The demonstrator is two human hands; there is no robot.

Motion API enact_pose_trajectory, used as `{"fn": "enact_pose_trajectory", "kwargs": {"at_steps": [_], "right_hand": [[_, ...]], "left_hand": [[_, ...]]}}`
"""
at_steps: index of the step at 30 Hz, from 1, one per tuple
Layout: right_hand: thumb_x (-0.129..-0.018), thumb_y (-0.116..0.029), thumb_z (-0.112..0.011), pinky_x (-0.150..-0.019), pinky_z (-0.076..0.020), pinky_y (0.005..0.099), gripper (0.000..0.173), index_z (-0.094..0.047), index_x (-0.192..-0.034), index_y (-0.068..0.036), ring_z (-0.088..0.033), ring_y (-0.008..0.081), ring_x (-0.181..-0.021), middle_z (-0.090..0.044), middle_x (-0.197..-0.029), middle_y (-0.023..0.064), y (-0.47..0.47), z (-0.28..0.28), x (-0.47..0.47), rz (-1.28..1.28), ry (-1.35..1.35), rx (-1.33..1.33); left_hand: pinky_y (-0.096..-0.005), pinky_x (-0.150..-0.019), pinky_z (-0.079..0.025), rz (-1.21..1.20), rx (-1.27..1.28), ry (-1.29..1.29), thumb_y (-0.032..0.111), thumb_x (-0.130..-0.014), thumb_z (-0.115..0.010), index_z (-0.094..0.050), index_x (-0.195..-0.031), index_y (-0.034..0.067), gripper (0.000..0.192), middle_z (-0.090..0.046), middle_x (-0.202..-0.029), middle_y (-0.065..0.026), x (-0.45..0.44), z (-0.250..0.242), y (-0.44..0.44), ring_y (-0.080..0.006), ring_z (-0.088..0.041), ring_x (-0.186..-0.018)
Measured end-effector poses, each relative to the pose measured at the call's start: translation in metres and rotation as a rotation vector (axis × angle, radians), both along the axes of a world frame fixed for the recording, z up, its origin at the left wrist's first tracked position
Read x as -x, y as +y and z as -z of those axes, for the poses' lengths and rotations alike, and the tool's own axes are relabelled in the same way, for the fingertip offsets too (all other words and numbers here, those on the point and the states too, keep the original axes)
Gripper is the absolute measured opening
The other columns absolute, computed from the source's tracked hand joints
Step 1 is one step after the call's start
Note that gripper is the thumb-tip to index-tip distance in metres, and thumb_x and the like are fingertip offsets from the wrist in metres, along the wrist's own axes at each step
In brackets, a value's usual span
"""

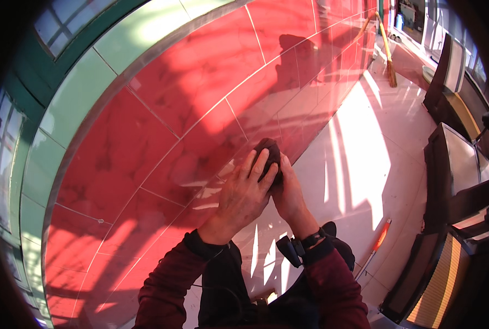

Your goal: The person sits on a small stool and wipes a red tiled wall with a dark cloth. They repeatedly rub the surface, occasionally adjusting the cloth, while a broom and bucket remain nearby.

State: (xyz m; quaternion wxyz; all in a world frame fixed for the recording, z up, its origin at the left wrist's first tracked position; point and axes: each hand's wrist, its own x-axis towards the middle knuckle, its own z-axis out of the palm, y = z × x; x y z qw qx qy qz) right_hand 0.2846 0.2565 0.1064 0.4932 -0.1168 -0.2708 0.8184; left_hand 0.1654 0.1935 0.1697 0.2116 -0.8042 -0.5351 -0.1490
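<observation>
A bunched dark brown cloth (pixel 270 149) is gripped between my two hands in the middle of the view. My left hand (pixel 243 196) lies over its near left side with the fingers spread across it. From the right, my right hand (pixel 288 195) clasps the same cloth, its fingers partly hidden. Behind the hands runs a glossy red tiled wall (pixel 154 144) with pale joints, streaked by shadow and sunlight. Whether the cloth touches the tiles I cannot tell.
Pale green tiles (pixel 78 98) border the red wall below a green window frame (pixel 32 84). A broom (pixel 386 49) leans at the far end. An orange-handled pole (pixel 379 238) lies on the sunlit tiled floor (pixel 363 164). Dark furniture (pixel 441 214) lines the right side.
</observation>
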Motion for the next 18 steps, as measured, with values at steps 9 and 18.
{"fn": "enact_pose_trajectory", "kwargs": {"at_steps": [9,18], "right_hand": [[-0.11,-0.04,-0.051,-0.115,-0.0442,0.0416,0.061,-0.04,-0.159,-0.005,-0.056,0.0219,-0.134,-0.057,-0.145,0.0102,-0.003,-0.016,-0.009,-0.088,-0.07,-0.105],[-0.107,-0.05,-0.054,-0.114,-0.0446,0.0428,0.072,-0.038,-0.162,-0.006,-0.059,0.0249,-0.131,-0.057,-0.148,0.0115,-0.005,-0.022,-0.006,-0.084,-0.088,-0.177]], "left_hand": [[-0.0434,-0.103,-0.06,0.034,0.024,-0.154,0.001,-0.078,-0.079,-0.062,-0.142,0.01,0.067,-0.051,-0.151,-0.0184,0.021,0.002,0.013,-0.0395,-0.055,-0.137],[-0.0427,-0.089,-0.062,0.056,-0.057,-0.17,-0.003,-0.073,-0.078,-0.07,-0.126,0.012,0.056,-0.063,-0.135,-0.0139,0.042,-0.06,0.037,-0.0351,-0.066,-0.118]]}}
